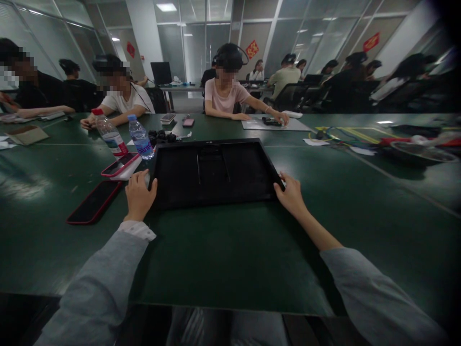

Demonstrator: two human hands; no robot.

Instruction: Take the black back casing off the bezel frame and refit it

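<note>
1. Green tabletop (pixel 230 259) fills the scene, running wide to both sides; a broad bare stretch lies between its near edge and the black tray (pixel 216 173), and more open green lies to the right of the tray toward the right end.
2. To the left of the tray the room is tighter: two red-cased phones, one (pixel 94 202) near the left hand and one (pixel 120 164) farther back, lie close by.
3. Two water bottles stand just behind the phones, one red-capped (pixel 109 137) and one blue-capped (pixel 140 138).
4. Several small black parts (pixel 162 137) sit clustered beyond the tray's far left corner.
5. Three people sit along the far edge of the table, one of them with a hand (pixel 279 117) on a pale mat (pixel 275 125).
6. Black and shallow, the tray is rectangular with a raised rim and two thin bars running across its middle; it lies flat in the centre of the table, well back from the near edge.
7. Left hand (pixel 139 194) clasps the tray's near left corner, fingers curled over the rim.
8. Right hand (pixel 291 192) grips the near right corner, fingers wrapped on the rim.
</note>
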